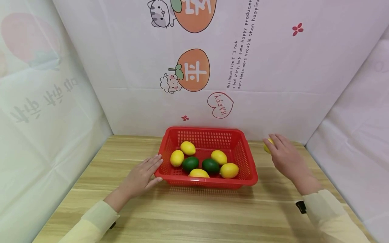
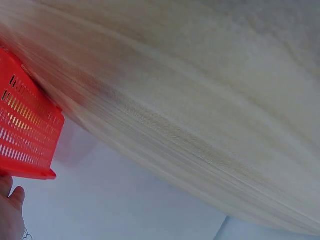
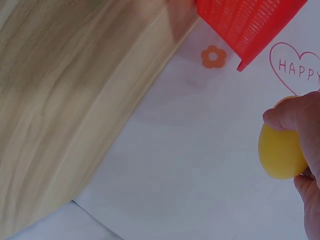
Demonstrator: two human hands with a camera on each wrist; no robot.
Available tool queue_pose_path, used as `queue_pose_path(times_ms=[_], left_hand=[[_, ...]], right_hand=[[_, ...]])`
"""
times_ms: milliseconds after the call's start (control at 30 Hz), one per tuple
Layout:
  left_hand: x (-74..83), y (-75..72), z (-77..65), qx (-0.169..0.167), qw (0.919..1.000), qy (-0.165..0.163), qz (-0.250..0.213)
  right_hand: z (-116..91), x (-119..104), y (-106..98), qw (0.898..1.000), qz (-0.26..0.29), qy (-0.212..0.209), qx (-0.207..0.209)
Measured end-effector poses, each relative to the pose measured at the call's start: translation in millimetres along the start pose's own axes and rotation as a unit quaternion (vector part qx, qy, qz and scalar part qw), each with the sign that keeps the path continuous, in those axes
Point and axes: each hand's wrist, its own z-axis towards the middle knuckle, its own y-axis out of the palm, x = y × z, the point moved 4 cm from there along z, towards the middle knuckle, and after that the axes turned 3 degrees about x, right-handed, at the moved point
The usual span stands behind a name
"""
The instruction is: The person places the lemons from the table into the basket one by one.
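A red plastic basket (image 1: 209,182) stands on the wooden table near the back wall. Inside it lie several yellow lemons (image 1: 229,170) and two dark green lemon-shaped fruits (image 1: 190,164). My left hand (image 1: 141,177) rests against the basket's left rim, its fingers fairly straight; in the left wrist view only fingertips (image 2: 16,197) show by the rim. To the right of the basket, my right hand (image 1: 287,157) holds a yellow lemon (image 3: 281,150) above the table, pinched between thumb and fingers. Most of that lemon is hidden by the hand in the head view.
White printed sheets form the back wall (image 1: 267,67) and both side walls, (image 1: 33,101) close around the table. Wood-grain tabletop (image 1: 194,216) extends in front of the basket and to either side. A small black object (image 1: 301,207) shows at the right sleeve.
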Motion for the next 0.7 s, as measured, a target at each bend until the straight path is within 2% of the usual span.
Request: queue_pose_path(times_ms=[533, 700], left_hand=[[1.0, -1.1, -0.5, 0.004, 1.0000, 0.004, 0.002], [0.4, -0.2, -0.3, 0.008, 0.9999, 0.007, -0.001]], right_hand=[[32, -18, 1, 1.000, -0.002, -0.025, -0.010], [40, -24, 3, 0.999, -0.013, -0.023, -0.033]])
